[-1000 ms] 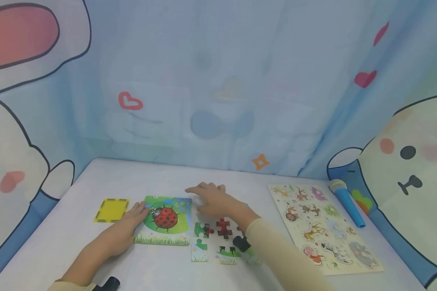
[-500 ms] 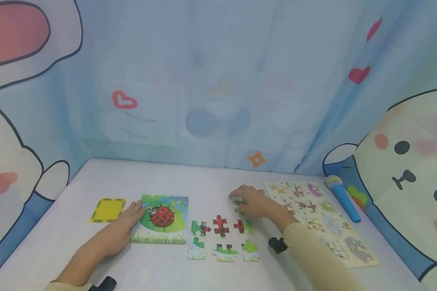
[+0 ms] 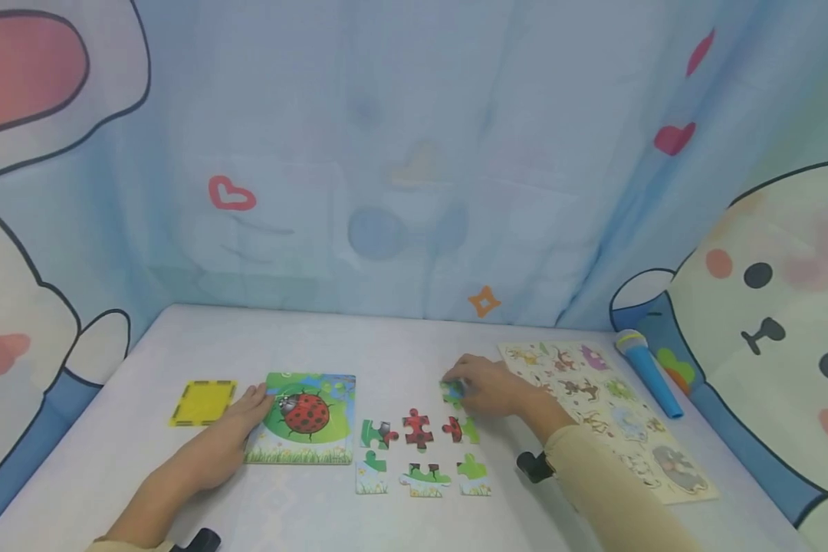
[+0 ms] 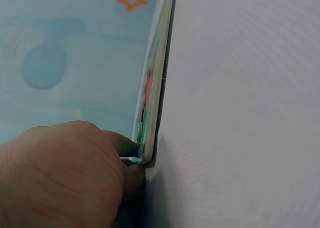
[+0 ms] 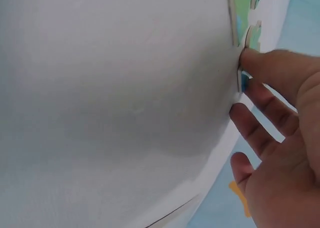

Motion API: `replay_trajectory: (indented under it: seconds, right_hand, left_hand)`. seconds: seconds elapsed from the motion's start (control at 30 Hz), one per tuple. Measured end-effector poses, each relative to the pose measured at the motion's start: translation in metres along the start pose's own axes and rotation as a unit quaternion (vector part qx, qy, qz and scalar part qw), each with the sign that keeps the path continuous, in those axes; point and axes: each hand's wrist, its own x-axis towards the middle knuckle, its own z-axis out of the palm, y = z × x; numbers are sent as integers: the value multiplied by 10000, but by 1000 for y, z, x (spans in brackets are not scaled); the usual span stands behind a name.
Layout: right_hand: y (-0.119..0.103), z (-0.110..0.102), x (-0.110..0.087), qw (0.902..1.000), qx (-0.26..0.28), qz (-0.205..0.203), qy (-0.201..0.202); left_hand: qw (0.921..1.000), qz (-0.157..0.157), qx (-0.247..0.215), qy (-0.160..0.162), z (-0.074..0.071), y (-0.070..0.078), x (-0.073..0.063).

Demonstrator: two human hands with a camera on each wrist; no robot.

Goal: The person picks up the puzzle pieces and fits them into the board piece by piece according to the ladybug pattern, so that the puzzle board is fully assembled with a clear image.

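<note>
My left hand (image 3: pixel 224 441) lies against the left edge of a square ladybug puzzle board (image 3: pixel 310 452), its fingers touching that edge. In the left wrist view, the fingertips meet the board's side (image 4: pixel 156 98) near one corner. My right hand (image 3: pixel 486 387) pinches a blue and green puzzle piece (image 3: pixel 452 392) between thumb and fingers, at the table surface. Just in front of it sits a red and green piece (image 3: pixel 462 429). Loose pieces stand in two rows beside the board, including a red centre piece (image 3: pixel 418 429) and a grass piece (image 3: pixel 425 481).
A yellow square frame tile (image 3: pixel 203 402) lies left of my left hand. To the right is a wooden animal puzzle board (image 3: pixel 628 437), partly behind my right forearm. A blue toy microphone (image 3: pixel 652 379) lies at the table's right edge. A printed curtain (image 3: pixel 400 153) hangs behind.
My right hand has moved right from beyond the board's far right corner to the spot above the right column of pieces, and pinches a piece there. My left hand stays at the board.
</note>
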Motion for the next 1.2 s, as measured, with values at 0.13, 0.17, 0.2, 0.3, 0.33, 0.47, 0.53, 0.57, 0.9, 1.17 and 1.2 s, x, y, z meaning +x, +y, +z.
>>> replay_trajectory:
  seconds: [0.13,0.17,0.2,0.3,0.33,0.47,0.53,0.57,0.9,1.17,1.2]
  right_hand:
    - [-2,-1,2,9999,-12,77,101]
    - [-4,-1,3,9998,47,125,130]
    - [-6,-1,4,9997,118,152,152]
    - [-13,-2,9,9995,208,70,210]
    - [-16,-2,12,9996,198,-26,224]
    - [-30,-5,24,9989,62,-379,255]
    - [-38,-6,30,9984,47,-505,252]
    - [-43,-7,32,9982,52,-535,252]
    - [-90,1,58,9951,-2,-989,36]
    - [-119,7,75,9910,-162,-1312,-223]
    - [-122,8,77,9905,-193,-1337,-251]
  left_hand:
    - [10000,4,28,-25,1,-1,1]
    - [10000,1,29,-31,1,-1,1]
    - [10000,1,29,-41,1,-1,1]
    - [10000,-18,18,-68,1,-1,1]
    - [10000,-23,11,-74,1,-1,1]
    - [10000,-47,5,-52,1,-1,1]
    - [10000,-37,16,-31,1,0,1]
    - [10000,-33,19,-22,1,0,1]
    - [10000,-45,71,-27,2,-2,0]
    - [9999,-103,100,-40,2,-2,3]
    - [9999,-105,125,-29,2,-2,3]
